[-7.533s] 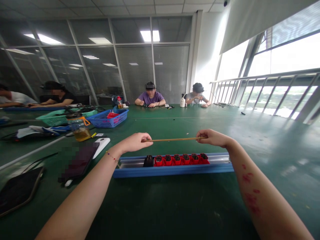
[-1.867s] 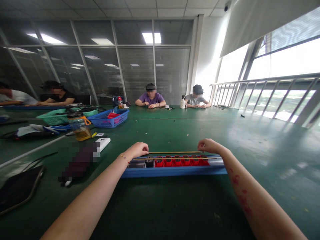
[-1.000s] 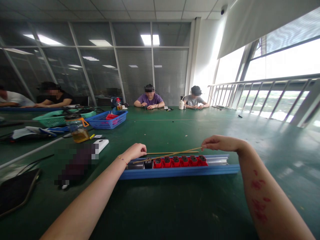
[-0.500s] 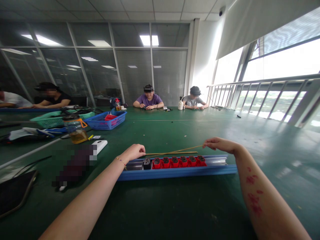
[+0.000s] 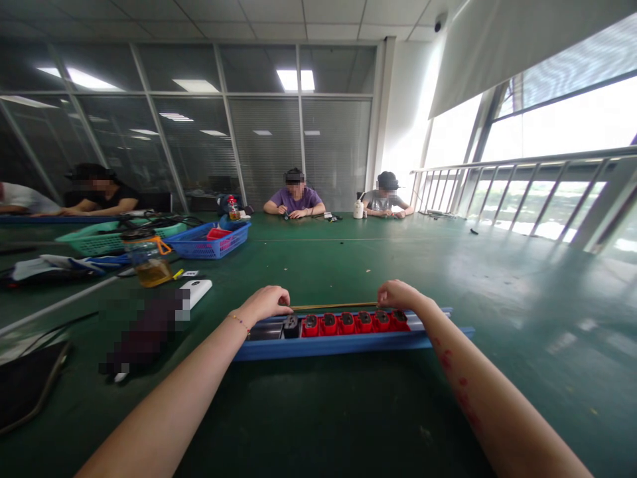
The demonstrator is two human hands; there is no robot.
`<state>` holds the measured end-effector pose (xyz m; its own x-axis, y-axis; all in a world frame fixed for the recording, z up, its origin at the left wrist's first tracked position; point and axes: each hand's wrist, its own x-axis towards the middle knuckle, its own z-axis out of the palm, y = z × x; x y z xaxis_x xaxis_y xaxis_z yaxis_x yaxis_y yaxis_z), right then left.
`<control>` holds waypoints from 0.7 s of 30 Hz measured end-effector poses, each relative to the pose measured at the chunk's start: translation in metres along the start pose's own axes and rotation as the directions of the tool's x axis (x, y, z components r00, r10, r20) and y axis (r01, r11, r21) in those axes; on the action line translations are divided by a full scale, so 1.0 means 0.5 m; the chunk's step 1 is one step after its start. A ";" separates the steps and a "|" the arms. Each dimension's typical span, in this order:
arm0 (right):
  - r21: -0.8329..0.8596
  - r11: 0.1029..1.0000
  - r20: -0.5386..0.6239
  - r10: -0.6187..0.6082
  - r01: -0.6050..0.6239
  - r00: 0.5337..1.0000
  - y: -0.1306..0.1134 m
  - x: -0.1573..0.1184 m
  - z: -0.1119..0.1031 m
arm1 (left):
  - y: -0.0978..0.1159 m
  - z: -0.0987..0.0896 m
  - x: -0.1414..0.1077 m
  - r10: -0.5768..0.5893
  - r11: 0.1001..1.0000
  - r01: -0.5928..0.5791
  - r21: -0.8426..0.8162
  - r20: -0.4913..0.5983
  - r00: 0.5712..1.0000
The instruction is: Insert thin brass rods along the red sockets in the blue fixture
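A long blue tray (image 5: pixel 348 346) with a silvery channel lies across the table in front of me. Several red block-like parts with dark tops (image 5: pixel 347 324) stand in a row in it, with one black part (image 5: pixel 291 326) at their left end. Just beyond the row, a thin yellowish stick (image 5: pixel 333 306) runs level between my hands. My left hand (image 5: pixel 271 302) pinches its left end, above the black part. My right hand (image 5: pixel 398 295) has its fingers closed on the right end, over the last red parts. Whether one stick or two lie together I cannot tell.
To the left are a white power bank (image 5: pixel 199 292), a jar of amber liquid (image 5: pixel 149 262), a blue basket (image 5: pixel 212 247), a green basket (image 5: pixel 89 242) and a dark tablet-like object (image 5: pixel 30 385). Other people sit across the green table (image 5: pixel 318 265).
My right hand has moved left and slightly down, bringing the slanted stick level alongside the other one. My left hand stays nearly in place.
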<state>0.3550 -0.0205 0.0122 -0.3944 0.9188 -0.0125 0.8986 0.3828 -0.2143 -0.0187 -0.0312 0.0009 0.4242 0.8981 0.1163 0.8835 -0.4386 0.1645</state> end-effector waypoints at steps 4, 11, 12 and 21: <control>-0.055 0.998 0.005 -0.014 0.015 1.000 -0.003 0.004 0.006 | 0.004 -0.003 0.000 0.009 1.000 -0.009 0.002 0.033 0.999; -0.140 0.990 0.050 0.009 -0.002 0.999 0.005 0.011 0.010 | 0.012 -0.010 0.001 0.042 0.998 -0.044 0.043 0.052 0.998; -0.152 0.988 0.057 0.013 -0.004 0.998 0.003 0.012 0.011 | 0.013 -0.011 0.001 0.044 0.998 -0.047 0.048 0.056 0.997; -0.216 0.976 0.115 0.031 -0.005 0.993 -0.019 0.020 0.006 | 0.023 -0.013 0.000 0.016 0.995 -0.022 0.098 0.060 0.998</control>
<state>0.3421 -0.0153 0.0111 -0.3859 0.9132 -0.1312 0.9210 0.3895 0.0018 -0.0099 -0.0365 0.0094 0.4497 0.8912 0.0596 0.8892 -0.4530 0.0648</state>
